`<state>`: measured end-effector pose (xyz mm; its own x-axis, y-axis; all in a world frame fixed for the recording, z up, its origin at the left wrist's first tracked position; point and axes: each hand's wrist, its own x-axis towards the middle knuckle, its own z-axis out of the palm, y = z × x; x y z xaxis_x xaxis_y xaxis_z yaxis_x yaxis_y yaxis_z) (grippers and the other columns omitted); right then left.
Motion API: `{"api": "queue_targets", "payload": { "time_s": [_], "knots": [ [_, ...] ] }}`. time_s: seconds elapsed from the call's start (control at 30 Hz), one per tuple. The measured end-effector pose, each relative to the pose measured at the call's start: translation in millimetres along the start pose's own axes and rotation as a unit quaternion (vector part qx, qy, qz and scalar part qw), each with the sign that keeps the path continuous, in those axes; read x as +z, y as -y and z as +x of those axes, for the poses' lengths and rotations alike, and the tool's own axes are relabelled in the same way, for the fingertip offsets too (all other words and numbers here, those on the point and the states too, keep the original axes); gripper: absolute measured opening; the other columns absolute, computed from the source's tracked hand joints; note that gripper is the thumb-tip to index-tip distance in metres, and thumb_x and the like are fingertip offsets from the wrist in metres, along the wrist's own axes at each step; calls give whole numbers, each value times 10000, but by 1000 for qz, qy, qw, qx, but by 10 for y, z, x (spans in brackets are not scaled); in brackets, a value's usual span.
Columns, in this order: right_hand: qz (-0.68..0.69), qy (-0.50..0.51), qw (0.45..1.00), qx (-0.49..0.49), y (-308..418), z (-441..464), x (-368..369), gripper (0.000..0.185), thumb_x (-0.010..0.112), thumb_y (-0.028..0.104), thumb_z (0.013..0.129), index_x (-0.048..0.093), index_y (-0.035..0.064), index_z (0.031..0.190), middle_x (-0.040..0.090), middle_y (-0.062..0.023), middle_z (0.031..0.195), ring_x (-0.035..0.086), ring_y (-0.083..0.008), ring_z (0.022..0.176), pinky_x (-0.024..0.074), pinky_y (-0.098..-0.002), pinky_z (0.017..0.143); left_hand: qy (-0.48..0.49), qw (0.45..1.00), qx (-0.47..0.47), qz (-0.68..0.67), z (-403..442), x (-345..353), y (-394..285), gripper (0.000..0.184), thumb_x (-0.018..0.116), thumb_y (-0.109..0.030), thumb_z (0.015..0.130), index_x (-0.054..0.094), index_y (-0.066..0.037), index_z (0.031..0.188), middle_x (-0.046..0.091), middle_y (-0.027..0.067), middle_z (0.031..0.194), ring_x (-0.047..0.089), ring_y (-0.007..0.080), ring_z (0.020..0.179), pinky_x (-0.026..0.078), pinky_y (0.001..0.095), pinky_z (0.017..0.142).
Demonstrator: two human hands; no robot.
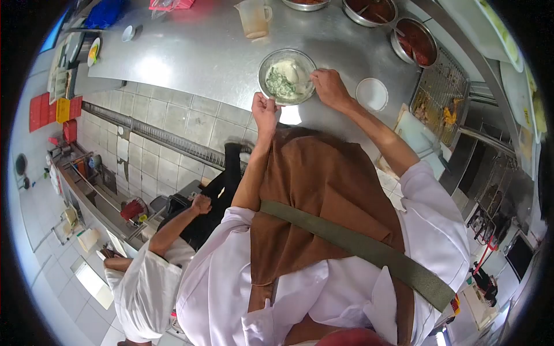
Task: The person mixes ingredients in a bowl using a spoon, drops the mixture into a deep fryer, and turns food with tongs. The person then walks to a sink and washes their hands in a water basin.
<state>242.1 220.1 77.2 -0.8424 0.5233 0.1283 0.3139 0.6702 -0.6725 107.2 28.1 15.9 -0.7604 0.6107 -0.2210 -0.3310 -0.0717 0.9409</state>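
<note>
A round metal bowl [306,61] stands near the front edge of the steel table. In it lie a creamy white mass [287,70] and a chopped green-and-white mixture [280,85]. My left hand [265,113] is closed on the bowl's near-left rim. At the right rim is my right hand [330,87], its fingers closed around something thin that reaches toward the food; its kind cannot be made out. A small white round dish [372,94] sits to the right of my right hand.
A plastic measuring jug [254,20] stands behind the bowl. Metal bowls of red sauce [415,43] with spoons line the back right, beside a wire rack tray [441,95]. A white cutting board [416,138] lies at right. A co-worker [147,282] is at my left.
</note>
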Motion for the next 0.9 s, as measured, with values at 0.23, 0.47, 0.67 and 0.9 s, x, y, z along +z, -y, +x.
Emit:
{"api": "queue_targets", "payload": {
  "time_s": [0.23,0.47,0.67,0.9],
  "knots": [
    [189,-32,964,182,-36,26,-115,241,595,177,924,715,-30,897,630,-131,653,609,-214,603,468,-330,603,1,999,-47,-25,25,-27,-1,200,512,32,949,399,-94,841,467,-18,729,551,87,618,600,298,604],
    [147,-96,984,-34,526,125,-636,168,610,114,927,698,-27,948,675,-145,849,635,-286,714,489,-379,648,12,996,-73,-44,84,-112,30,175,510,14,961,418,-75,842,514,5,744,616,116,655,619,303,630],
    [99,-116,975,-160,880,182,-955,116,634,50,915,705,14,1000,610,-103,790,565,-207,639,454,-312,591,12,996,-81,-27,77,-101,-6,126,508,1,970,446,-50,873,530,17,754,621,125,663,632,324,660],
    [67,-131,966,-212,1097,199,-1142,121,644,23,887,700,17,994,615,-102,800,563,-232,631,457,-313,587,26,996,-73,-52,76,-124,13,101,501,6,969,447,-35,894,536,29,768,622,130,674,642,345,681]
  ]
}}
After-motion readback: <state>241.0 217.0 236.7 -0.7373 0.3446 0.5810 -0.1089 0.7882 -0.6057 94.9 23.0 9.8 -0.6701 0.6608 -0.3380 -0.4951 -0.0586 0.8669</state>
